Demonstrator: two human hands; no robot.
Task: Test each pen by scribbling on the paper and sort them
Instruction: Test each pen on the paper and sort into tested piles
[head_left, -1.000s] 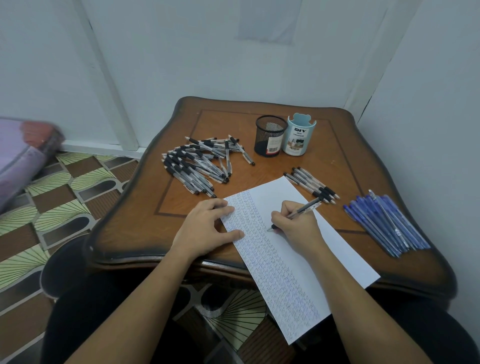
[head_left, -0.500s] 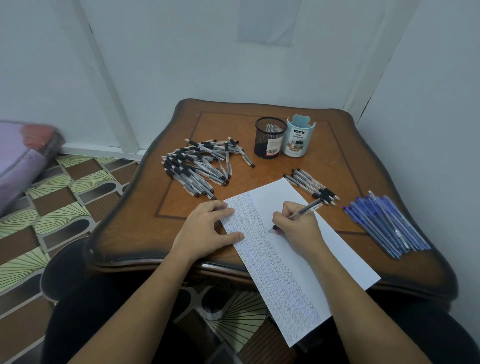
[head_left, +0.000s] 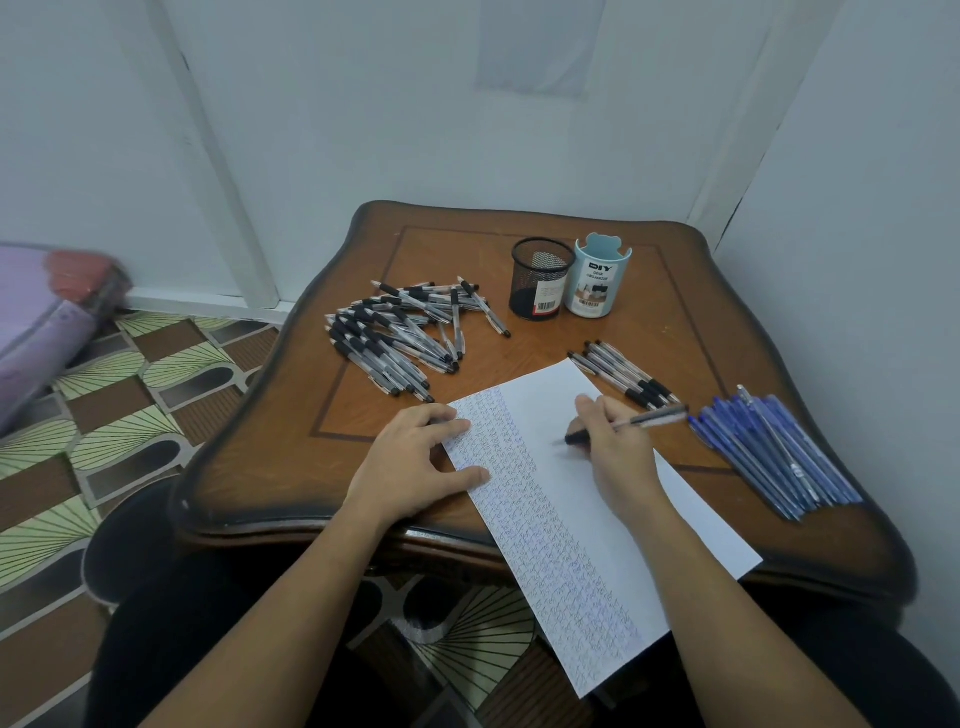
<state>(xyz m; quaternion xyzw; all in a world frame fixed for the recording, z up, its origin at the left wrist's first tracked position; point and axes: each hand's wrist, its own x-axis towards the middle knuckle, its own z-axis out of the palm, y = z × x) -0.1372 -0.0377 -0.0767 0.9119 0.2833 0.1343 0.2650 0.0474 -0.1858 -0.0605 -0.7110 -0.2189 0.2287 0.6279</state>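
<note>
Paper (head_left: 696, 525): white sheet lying askew on the table (head_left: 291, 415), running from the centre toward 5 o'clock, with its near end hanging past the table's edge. Its left strip is filled with rows of small scribbles.
Right hand (head_left: 615, 452): rests on the sheet near the table's centre, thumb and fingers pinching a pen (head_left: 647, 419).
Pen in use: the black grip and tip point to 9 o'clock over the blank part of the sheet, and the barrel slants away toward 3 o'clock. I cannot tell whether the tip touches.
Left hand (head_left: 410, 467): at 7 o'clock, fingers straight and spread, pressing flat on the sheet's left edge.
Black pen heap (head_left: 395, 338): loose pile at 10 o'clock.
Short black pen row (head_left: 623, 371): a few pens side by side at 2 o'clock, just beyond the sheet's far corner.
Blue pens (head_left: 774, 452): bundle at 4 o'clock by the table's right edge.
Mesh cup (head_left: 540, 278): upright at 12 o'clock.
Desk organizer (head_left: 597, 280): pale blue, upright, just beside the cup.
</note>
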